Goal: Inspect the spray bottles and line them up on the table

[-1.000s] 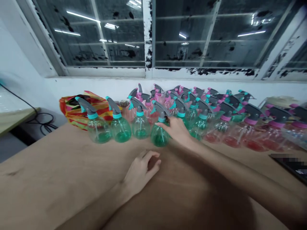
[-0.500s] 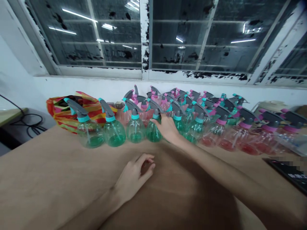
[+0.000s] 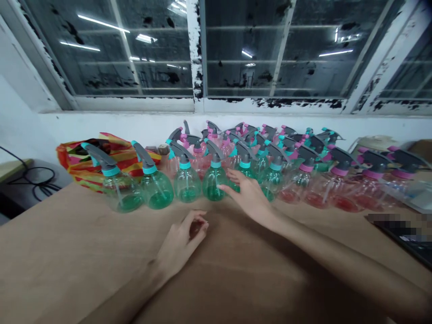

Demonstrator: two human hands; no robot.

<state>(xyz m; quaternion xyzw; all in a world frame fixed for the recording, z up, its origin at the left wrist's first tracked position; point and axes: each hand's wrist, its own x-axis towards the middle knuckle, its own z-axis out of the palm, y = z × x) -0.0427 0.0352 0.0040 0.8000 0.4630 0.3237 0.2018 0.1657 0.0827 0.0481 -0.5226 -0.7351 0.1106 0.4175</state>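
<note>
A row of green spray bottles with grey triggers and teal collars stands along the far side of the brown table (image 3: 84, 256). My right hand (image 3: 248, 193) is stretched out, fingers apart, its fingertips beside the fourth green bottle (image 3: 213, 179) from the left; it grips nothing. My left hand (image 3: 182, 240) rests on the table nearer to me, fingers loosely curled with nothing visible in them. Further left stand three more green bottles (image 3: 153, 186).
Many more spray bottles crowd behind and to the right, the pink ones (image 3: 337, 189) at the right. A striped red and yellow bag (image 3: 84, 157) lies at the far left. Black cables (image 3: 37, 184) lie beyond the left edge. A dark flat object (image 3: 405, 236) sits at the right.
My right hand pushed the fourth green bottle back into line with the row, then let go and drew slightly away. My left hand curled a little more. The view shifted.
</note>
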